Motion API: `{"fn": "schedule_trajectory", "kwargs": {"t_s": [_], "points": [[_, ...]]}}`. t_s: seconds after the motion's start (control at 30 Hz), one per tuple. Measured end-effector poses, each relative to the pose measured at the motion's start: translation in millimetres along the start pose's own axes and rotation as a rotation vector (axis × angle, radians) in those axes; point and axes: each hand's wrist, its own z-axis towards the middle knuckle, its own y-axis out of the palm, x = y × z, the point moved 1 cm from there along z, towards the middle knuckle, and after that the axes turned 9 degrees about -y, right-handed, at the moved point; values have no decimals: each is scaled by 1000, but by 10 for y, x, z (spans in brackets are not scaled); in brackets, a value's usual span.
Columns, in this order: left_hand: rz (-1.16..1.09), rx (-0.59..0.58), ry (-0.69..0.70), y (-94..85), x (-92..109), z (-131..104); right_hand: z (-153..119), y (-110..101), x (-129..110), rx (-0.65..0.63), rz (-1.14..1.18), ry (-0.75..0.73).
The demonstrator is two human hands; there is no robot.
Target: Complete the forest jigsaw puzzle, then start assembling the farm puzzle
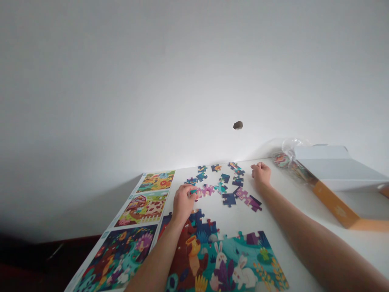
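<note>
My left hand (183,203) is closed, its thumb and fingertips pinched on a teal and pink puzzle piece (198,194) at the left of the loose pieces. My right hand (261,173) rests on the table to the right of them, fingers curled in, with nothing visible in it. Between the hands lie several loose pieces, among them a dark blue piece (229,199) and a joined purple strip (248,198). Nearer me is the partly assembled puzzle (223,263), showing a bear and white rabbits, its upper edge uneven.
On the left lies a printed sheet with three pictures (117,259), the nearest matching the rabbit puzzle. At right stands an open orange and white box (337,205), beside a clear plastic bag (293,156) with colourful contents. A white wall (194,81) with a hole (238,125) rises behind the table.
</note>
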Motion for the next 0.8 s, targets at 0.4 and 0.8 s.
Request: {"fn": "schedule_trajectory", "kwargs": {"t_s": [0.4, 0.8], "points": [[61, -40, 0, -20, 40, -9, 18, 21, 43, 75, 102, 38], [74, -53, -6, -23, 51, -9, 10, 19, 61, 45, -34, -38]]}}
